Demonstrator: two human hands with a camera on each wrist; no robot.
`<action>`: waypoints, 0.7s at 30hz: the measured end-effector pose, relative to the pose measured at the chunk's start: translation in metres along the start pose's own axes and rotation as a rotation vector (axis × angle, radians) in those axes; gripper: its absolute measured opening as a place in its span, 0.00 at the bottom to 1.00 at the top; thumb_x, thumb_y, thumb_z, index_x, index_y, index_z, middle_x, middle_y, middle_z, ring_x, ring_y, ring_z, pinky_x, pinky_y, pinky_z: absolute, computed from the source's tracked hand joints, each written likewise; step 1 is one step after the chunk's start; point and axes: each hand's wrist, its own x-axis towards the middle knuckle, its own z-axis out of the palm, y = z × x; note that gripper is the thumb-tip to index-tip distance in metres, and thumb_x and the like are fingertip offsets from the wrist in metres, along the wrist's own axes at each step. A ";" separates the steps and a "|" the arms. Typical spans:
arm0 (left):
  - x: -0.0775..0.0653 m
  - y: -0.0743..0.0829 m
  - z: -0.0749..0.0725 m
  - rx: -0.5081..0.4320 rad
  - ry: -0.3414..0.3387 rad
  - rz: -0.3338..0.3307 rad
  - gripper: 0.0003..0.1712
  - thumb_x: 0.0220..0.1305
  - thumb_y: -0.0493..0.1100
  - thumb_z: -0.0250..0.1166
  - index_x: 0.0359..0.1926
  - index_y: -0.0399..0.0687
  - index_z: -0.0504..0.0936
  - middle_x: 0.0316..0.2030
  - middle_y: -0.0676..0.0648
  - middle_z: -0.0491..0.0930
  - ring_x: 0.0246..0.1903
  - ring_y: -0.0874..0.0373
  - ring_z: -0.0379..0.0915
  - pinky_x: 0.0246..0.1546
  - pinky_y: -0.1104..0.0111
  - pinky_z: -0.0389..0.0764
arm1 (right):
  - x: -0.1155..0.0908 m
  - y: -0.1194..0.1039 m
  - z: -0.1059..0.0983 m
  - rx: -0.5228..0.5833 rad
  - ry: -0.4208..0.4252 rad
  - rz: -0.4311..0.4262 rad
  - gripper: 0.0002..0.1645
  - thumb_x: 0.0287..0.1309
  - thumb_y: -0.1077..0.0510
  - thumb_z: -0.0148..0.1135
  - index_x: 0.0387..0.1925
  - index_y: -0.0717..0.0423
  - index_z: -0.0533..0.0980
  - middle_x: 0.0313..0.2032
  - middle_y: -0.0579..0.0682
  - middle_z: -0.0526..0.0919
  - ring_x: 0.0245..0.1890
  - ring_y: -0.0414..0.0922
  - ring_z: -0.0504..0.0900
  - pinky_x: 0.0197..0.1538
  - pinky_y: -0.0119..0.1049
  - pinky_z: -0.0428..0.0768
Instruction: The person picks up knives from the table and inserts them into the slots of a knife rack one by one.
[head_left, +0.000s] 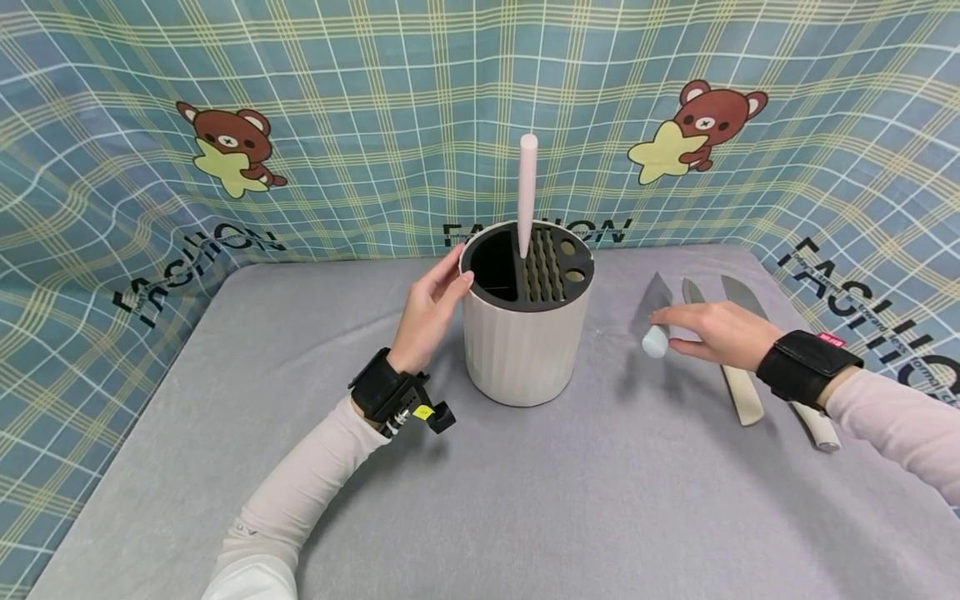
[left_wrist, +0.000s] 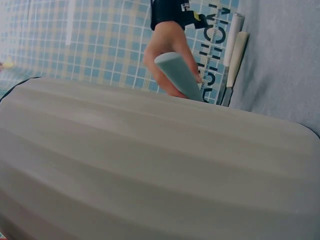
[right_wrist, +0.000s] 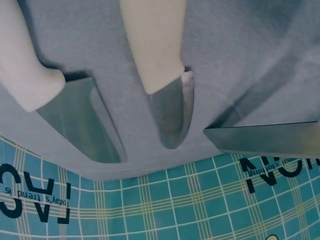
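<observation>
A round white knife holder (head_left: 521,354) with a black slotted top stands on the table. My left hand (head_left: 430,312) rests against its left side, thumb and fingers at the rim. One pink-handled knife (head_left: 528,179) stands upright in the holder, its blade hidden. To the right, my right hand (head_left: 720,332) grips a knife by its light blue handle (head_left: 656,341). That knife's blade (right_wrist: 270,138) points away from me and is raised off the cloth. The left wrist view shows mostly the holder's ribbed wall (left_wrist: 160,160), with the right hand (left_wrist: 169,57) and blue handle beyond.
Two more knives lie right of the holder, partly beneath the right hand: one with a cream handle (head_left: 742,396), one with a whitish handle (head_left: 817,429). Grey cloth (head_left: 525,500) covers the table. A blue plaid curtain (head_left: 390,108) with printed bears hangs behind and at the sides.
</observation>
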 end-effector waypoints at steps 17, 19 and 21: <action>0.002 0.001 0.002 0.008 0.032 0.000 0.29 0.75 0.40 0.52 0.73 0.40 0.58 0.73 0.44 0.56 0.72 0.58 0.53 0.70 0.73 0.63 | 0.017 0.003 -0.020 -0.013 0.062 0.126 0.27 0.37 0.71 0.77 0.45 0.61 0.80 0.39 0.55 0.86 0.33 0.47 0.84 0.29 0.43 0.83; 0.002 0.001 0.001 0.010 0.031 0.000 0.29 0.75 0.40 0.52 0.73 0.40 0.58 0.73 0.44 0.56 0.72 0.58 0.53 0.70 0.73 0.63 | 0.019 0.005 -0.023 -0.009 0.060 0.148 0.26 0.38 0.71 0.76 0.45 0.62 0.80 0.38 0.54 0.86 0.34 0.48 0.84 0.32 0.44 0.84; 0.002 0.001 0.001 0.011 0.030 0.000 0.30 0.75 0.40 0.52 0.73 0.41 0.58 0.73 0.45 0.56 0.72 0.58 0.53 0.70 0.73 0.63 | 0.021 0.008 -0.027 -0.008 0.069 0.151 0.26 0.37 0.71 0.77 0.43 0.62 0.80 0.37 0.52 0.86 0.34 0.47 0.84 0.33 0.41 0.83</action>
